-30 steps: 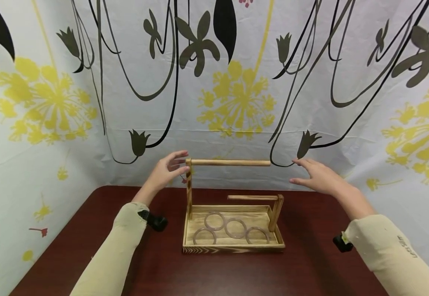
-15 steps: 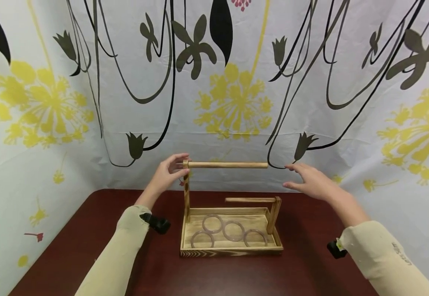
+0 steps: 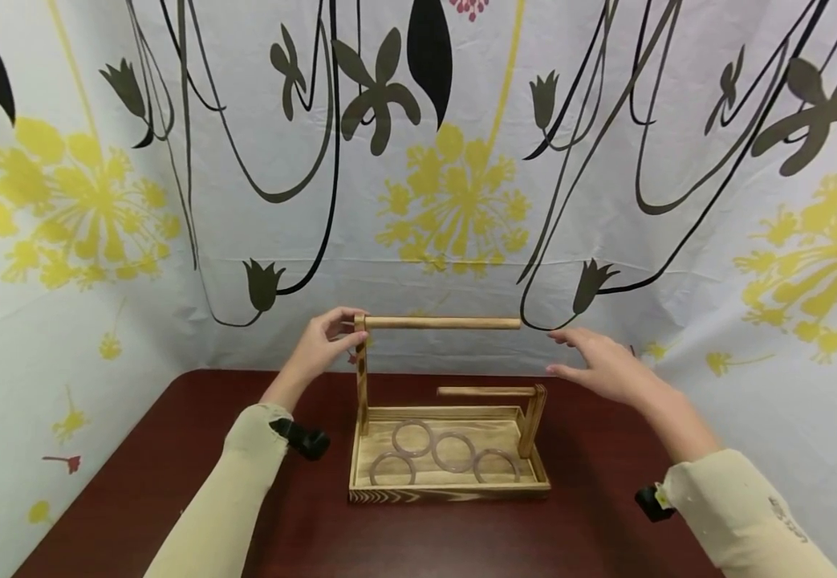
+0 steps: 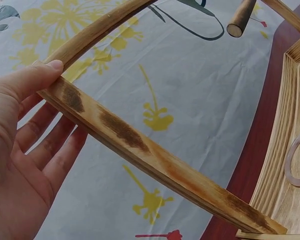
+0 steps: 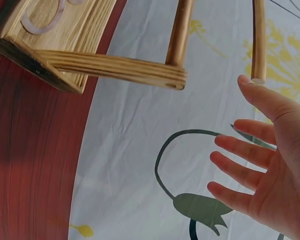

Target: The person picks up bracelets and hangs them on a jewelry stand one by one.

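Note:
A wooden bangle display stand point(image 3: 454, 494) sits on the table, made of a shallow tray with two posts and two horizontal rods. My left hand point(image 3: 318, 347) grips the top of the tall post point(image 4: 120, 132); in the left wrist view the thumb lies on the near face and the fingers pass behind. From that post the upper rod point(image 3: 441, 323) runs right to a free end. Just beyond this end, apart from it in the head view, is my right hand point(image 3: 601, 365), fingers spread and holding nothing. Several pale translucent bangles point(image 3: 454, 433) lie flat in the tray.
A shorter post point(image 3: 531, 423) at the tray's right end carries the lower rod point(image 3: 486, 391), pointing left. The dark red table point(image 3: 461, 546) meets a floral-patterned cloth point(image 3: 418, 201) at the back and sides.
The left hand's thumb and fingers have closed in on the tall post's top. My right hand has come slightly left and lower. The stand and bangles keep their places; the head view shifted a little.

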The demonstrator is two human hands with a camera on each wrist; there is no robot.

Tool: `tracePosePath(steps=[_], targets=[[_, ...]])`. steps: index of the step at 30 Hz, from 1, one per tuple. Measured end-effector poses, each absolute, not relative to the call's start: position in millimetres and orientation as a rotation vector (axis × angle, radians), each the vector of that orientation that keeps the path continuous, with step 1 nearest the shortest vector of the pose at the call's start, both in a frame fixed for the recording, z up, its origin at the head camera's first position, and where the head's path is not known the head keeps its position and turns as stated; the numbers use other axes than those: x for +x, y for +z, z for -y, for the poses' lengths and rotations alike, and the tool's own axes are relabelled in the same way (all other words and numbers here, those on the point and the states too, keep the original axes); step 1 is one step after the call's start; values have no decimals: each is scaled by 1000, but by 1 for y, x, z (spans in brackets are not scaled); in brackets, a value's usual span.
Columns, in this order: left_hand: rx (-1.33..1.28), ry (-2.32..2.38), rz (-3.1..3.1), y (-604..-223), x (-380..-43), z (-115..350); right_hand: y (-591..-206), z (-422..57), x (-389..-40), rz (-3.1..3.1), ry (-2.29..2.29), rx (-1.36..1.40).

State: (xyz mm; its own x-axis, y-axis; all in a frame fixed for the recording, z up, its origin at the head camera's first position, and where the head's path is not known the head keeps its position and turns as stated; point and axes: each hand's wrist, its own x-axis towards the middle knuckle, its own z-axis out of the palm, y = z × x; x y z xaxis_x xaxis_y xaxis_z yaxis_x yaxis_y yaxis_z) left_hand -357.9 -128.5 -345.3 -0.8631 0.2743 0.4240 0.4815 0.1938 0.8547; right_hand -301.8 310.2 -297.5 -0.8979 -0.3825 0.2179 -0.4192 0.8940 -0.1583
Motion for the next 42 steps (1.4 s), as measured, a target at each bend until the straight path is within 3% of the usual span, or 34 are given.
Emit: tracePosePath(steps=[12,25,42], targets=[[-749,-1784,2247,-347,-361,127,-301,-301,-293,2856,372,676],[-849,-1861,2230,-350,-351,136,-306,-273,-252,2813,418,686],[-824,-1791,2360,-337,-353,138,-306,-244,-248,2782,481,824]])
